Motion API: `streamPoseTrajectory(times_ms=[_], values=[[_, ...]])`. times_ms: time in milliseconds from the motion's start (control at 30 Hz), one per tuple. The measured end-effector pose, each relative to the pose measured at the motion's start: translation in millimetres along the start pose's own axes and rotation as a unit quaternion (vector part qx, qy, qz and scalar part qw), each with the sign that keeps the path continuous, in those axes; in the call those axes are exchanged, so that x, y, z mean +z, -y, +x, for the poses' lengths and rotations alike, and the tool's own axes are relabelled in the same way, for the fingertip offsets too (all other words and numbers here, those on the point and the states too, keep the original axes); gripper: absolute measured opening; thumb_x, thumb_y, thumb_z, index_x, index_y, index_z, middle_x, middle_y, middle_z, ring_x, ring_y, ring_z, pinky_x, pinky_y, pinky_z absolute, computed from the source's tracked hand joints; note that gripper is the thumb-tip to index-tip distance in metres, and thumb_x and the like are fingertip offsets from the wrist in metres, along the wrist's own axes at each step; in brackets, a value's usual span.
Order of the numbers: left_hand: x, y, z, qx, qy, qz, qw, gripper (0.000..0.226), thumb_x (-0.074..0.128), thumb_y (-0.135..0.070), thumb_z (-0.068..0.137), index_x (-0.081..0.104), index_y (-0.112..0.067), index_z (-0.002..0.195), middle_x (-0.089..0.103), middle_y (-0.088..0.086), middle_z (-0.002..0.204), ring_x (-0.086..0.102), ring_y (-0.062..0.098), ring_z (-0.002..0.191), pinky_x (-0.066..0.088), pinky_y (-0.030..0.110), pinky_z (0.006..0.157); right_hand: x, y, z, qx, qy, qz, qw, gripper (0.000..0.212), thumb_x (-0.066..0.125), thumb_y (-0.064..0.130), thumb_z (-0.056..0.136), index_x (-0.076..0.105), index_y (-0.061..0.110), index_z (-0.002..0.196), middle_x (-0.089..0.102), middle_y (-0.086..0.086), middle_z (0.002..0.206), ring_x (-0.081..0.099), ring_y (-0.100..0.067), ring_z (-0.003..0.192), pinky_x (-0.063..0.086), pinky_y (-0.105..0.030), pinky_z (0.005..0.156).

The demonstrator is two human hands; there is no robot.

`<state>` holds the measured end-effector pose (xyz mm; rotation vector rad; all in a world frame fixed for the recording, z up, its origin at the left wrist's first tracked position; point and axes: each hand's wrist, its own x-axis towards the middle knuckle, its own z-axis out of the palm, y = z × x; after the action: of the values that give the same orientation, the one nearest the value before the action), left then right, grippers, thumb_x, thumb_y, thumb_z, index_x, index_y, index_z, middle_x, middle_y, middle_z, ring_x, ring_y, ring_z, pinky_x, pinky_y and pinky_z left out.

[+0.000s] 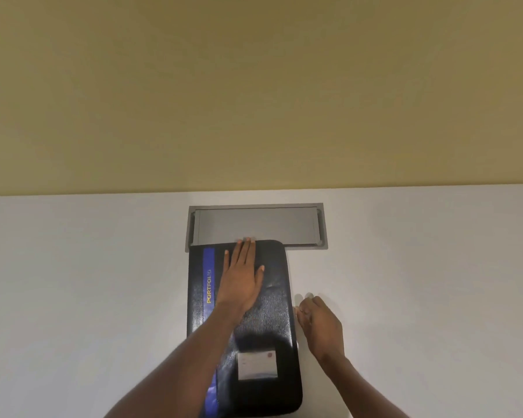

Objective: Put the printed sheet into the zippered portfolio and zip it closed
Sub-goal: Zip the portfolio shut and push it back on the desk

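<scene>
Black zippered portfolio (263, 321) lying closed and flat on the white table (73, 297), long side running away from the camera, far end overlapping the near edge of a grey cable hatch (255, 224) set into the tabletop. Blue stripe (209, 267) down its left side with the word PORTFOLIO in yellow; pale card window (257, 365) on the cover toward the near end. Left hand (242, 282) pressed palm-down on the far half of the cover, fingers straight and close together, tips reaching the far edge, thumb spread to the right; holding nothing, just lying flat on the cover. Right hand (320, 324) just beside the right edge of the portfolio, around its middle, fingers curled inward with the tips at the edge; blurred, so cannot tell whether pinched on a zipper pull or merely touching. Printed sheet out of sight anywhere on the table, possibly inside the closed cover, though not visible. Yellow-ochre wall (254, 86) beyond the table's far edge
</scene>
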<state>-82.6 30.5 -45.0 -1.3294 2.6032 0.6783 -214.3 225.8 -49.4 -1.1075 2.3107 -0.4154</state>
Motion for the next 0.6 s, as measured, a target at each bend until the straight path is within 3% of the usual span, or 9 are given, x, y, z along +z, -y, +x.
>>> streamPoseTrajectory(times_ms=[200, 400, 600], values=[[-3, -5, 27, 0.003, -0.003, -0.023, 1.000, 0.063, 0.034, -0.040, 0.109, 0.019, -0.010, 0.162, 0.026, 0.010, 0.167, 0.019, 0.024, 0.156, 0.001, 0.036, 0.127, 11, -5, -6, 0.026, -0.034, 0.011, 0.999, 0.012, 0.063, 0.033, 0.096, 0.064, 0.028, 0.085, 0.062, 0.010, 0.088, 0.059, -0.012, 0.078, 0.053, -0.031, 0.068], [-9, -9, 31, 0.016, -0.045, -0.007, 0.999, 0.050, 0.052, -0.029, 0.104, 0.048, -0.003, 0.146, 0.056, 0.016, 0.144, 0.048, 0.031, 0.137, 0.028, 0.040, 0.122, 11, -10, 7, 0.010, -0.050, 0.017, 0.999, 0.010, 0.061, 0.040, 0.097, 0.062, 0.034, 0.090, 0.058, 0.014, 0.096, 0.056, -0.008, 0.084, 0.054, -0.028, 0.075], [-16, -8, 36, 0.013, -0.045, -0.015, 0.999, 0.041, 0.051, -0.025, 0.103, 0.055, -0.004, 0.138, 0.059, 0.012, 0.134, 0.052, 0.027, 0.128, 0.037, 0.038, 0.119, -1, -10, 47, -0.036, -0.063, -0.002, 0.997, 0.010, 0.065, 0.039, 0.096, 0.069, 0.030, 0.097, 0.059, 0.011, 0.101, 0.056, -0.008, 0.084, 0.051, -0.025, 0.073]])
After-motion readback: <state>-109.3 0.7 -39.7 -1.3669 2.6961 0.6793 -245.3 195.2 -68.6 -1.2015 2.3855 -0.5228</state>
